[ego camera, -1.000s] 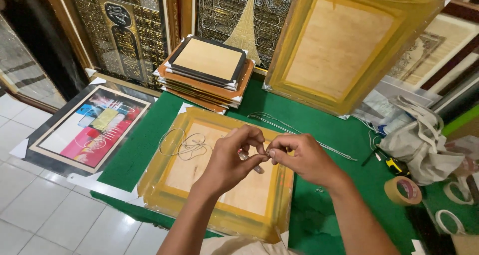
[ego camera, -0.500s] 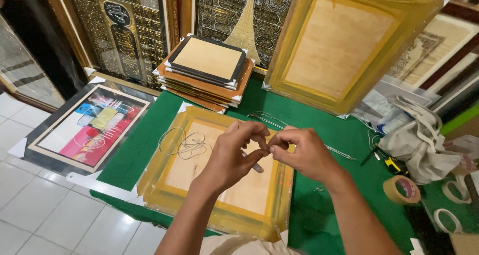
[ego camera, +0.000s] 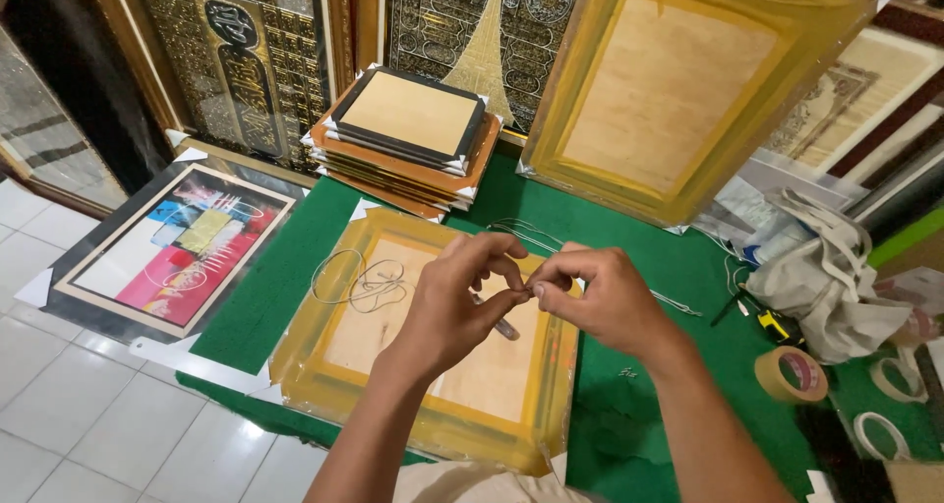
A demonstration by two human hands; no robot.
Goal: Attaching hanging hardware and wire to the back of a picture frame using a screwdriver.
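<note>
My left hand [ego camera: 462, 301] and my right hand [ego camera: 595, 296] meet fingertip to fingertip above a yellow-wrapped picture frame [ego camera: 324, 365] lying face down on the green mat [ego camera: 285, 277]. Both pinch a thin wire between thumb and forefinger. A loose coil of the same wire [ego camera: 359, 282] rests on the frame's wooden back, left of my hands. A dark pen-like tool [ego camera: 500, 326] lies on the frame just under my fingers.
A stack of wrapped frames [ego camera: 408, 139] stands behind. A large yellow-wrapped frame [ego camera: 678, 90] leans at the back right. A colourful framed picture [ego camera: 172, 252] lies on the tiled floor at left. Tape rolls [ego camera: 790, 373], a white cloth bag [ego camera: 836, 277] and a yellow-black tool [ego camera: 777, 326] lie at right.
My hands stay pinched together over the frame, with only small finger movements on the wire. The view has shifted slightly.
</note>
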